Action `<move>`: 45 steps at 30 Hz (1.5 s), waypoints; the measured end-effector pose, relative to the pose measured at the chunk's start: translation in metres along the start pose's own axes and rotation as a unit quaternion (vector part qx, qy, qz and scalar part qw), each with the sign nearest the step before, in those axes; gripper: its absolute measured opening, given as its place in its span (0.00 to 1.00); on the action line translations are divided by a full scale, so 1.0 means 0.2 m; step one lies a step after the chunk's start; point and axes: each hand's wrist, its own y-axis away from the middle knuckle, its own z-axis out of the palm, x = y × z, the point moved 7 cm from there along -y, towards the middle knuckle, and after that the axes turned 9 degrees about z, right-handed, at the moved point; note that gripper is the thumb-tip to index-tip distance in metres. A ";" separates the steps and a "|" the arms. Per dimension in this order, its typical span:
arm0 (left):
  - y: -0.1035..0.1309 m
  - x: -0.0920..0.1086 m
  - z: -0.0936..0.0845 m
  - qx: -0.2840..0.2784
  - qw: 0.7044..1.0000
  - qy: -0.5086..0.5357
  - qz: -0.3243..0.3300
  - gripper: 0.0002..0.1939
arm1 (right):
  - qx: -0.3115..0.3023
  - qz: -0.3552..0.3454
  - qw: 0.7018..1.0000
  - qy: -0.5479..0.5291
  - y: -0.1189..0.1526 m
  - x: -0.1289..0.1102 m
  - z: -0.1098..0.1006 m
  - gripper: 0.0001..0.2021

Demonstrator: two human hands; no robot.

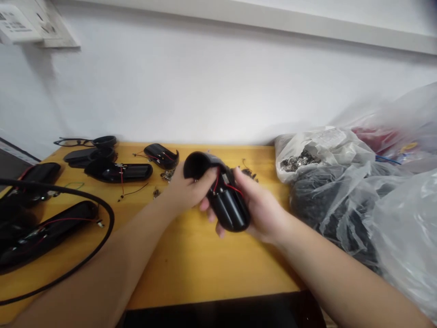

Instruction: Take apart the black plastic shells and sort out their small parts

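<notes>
Above the middle of the wooden table [191,269], both hands hold one glossy black plastic housing [230,212]. It has a round, hollow ring-shaped end at upper left and a rounded body at lower right, with red wires along its inside. My left hand [193,187] is closed on the ring end, its thumb pressing near the wires. My right hand [257,205] wraps the body from the right, thumb along the upper edge and fingers underneath. Small metal parts [167,175] lie behind my left hand. More small dark parts [249,173] lie beyond the right one.
Similar black housings with wires [129,172] lie at the left and back, another [162,156] near the wall. A black cable [111,218] loops over the left side. Plastic bags of metal parts [300,159] and dark pieces [327,205] crowd the right. A white wall stands behind.
</notes>
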 end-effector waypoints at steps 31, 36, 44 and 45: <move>-0.10 0.01 -0.06 0.174 0.920 0.346 -0.052 0.11 | 0.308 -0.202 0.888 0.274 0.10 -0.23 -0.17 0.25; -0.09 0.02 -0.11 0.136 0.905 0.395 -0.077 0.12 | 0.291 -0.219 0.893 0.264 0.11 -0.31 -0.18 0.20; -0.01 -0.01 0.05 -0.156 0.929 0.260 -0.212 0.22 | 0.211 -0.185 0.927 0.248 0.08 -0.29 -0.15 0.24; 0.01 0.00 0.08 -0.191 0.929 0.233 -0.216 0.18 | 0.212 -0.177 0.929 0.248 0.06 -0.27 -0.15 0.25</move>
